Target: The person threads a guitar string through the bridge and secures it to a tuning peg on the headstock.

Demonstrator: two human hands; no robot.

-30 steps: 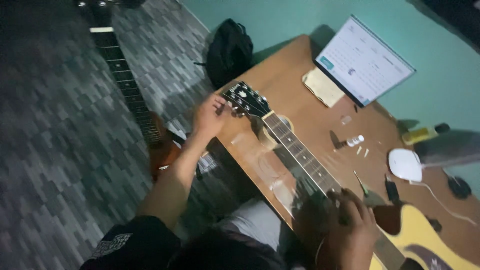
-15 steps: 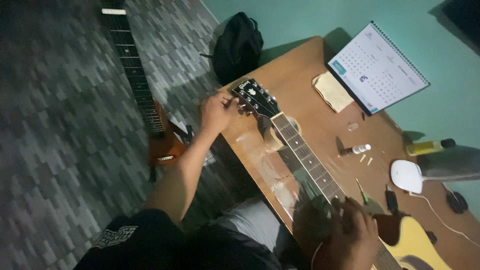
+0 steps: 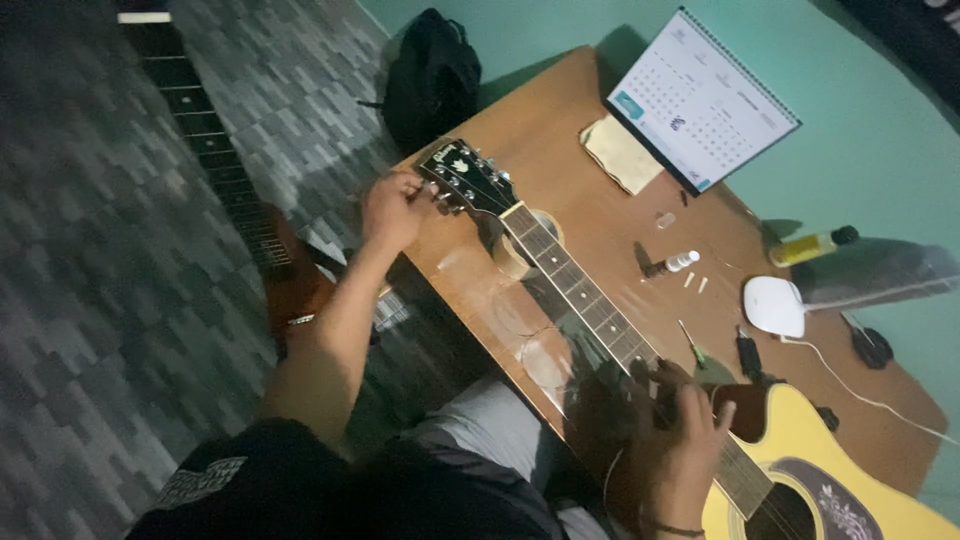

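An acoustic guitar is lying across the brown table, its black headstock pointing to 10 o'clock. The left hand is pinching a tuning peg at the headstock's edge, fingers closed on it. The right hand is resting on the strings near the yellow body, fingers spread apart. A calendar is standing at 1 o'clock.

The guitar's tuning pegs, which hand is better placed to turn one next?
Left. The left hand is already at the black headstock, fingers on the pegs along its near edge. The right hand lies far down the neck, resting on the strings near the yellow body.
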